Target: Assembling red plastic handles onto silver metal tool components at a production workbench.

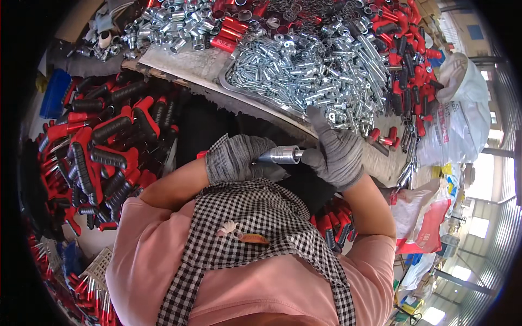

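Note:
My left hand [235, 157], in a grey knitted glove, is closed around a shiny metal cylinder [285, 155] that lies sideways in front of my apron. The cylinder's stepped, ringed end sticks out to the right of the fingers. The rest of it is hidden in the glove. My right hand [340, 155], gloved alike, is at that end, its thumb at or just beside the opening. Its other fingers are stretched up and apart from the thumb. Just beyond the hands, a big heap of small silver metal pins and bolts [304, 70] covers the bench.
Red and black tool handles [103, 146] are piled at my left. More red and black parts [416, 70] lie at the bench's far right. Metal sleeves [174, 24] sit at the back left. The bench edge [217, 98] runs before me. White sacks [454, 119] stand right.

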Motion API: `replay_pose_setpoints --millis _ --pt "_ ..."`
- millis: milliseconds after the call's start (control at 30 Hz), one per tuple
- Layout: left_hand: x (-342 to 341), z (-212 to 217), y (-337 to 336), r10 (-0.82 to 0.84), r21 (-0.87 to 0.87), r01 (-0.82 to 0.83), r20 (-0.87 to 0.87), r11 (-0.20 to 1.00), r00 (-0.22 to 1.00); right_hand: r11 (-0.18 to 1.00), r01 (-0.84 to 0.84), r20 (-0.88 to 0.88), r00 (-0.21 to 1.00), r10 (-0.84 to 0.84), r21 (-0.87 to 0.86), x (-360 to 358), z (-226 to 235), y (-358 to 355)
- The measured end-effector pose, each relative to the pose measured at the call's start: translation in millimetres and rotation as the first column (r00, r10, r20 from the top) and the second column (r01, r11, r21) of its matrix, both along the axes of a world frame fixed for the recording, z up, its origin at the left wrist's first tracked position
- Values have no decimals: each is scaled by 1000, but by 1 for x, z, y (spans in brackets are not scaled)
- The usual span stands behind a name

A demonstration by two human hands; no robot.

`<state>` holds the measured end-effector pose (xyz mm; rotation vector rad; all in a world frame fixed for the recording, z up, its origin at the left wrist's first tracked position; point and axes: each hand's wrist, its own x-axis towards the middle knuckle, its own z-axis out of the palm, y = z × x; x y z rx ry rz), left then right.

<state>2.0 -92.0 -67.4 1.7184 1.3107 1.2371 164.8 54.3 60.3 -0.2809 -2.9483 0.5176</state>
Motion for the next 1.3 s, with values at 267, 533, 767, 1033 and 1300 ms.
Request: replay_pose_setpoints --millis 267,533,767,1033,1300 --pt "4 1 1 22 -8 -22 -57 1000 998 960 -257 -118 956 270 111 6 -17 -4" --pt "7 -2 1 66 21 -65 -64 998 996 982 -165 -150 972 178 96 4 -1 -2" --pt "15 4 1 18 24 -17 -43 1000 999 985 -120 -66 991 112 -120 16 -35 -2" --pt "16 13 3 31 26 -30 -48 999 998 974 -186 -362 923 127 -132 16 -40 -8" --pt "32 -2 4 88 26 -88 -20 996 996 929 0 -104 994 -41 -371 17 -40 -16"
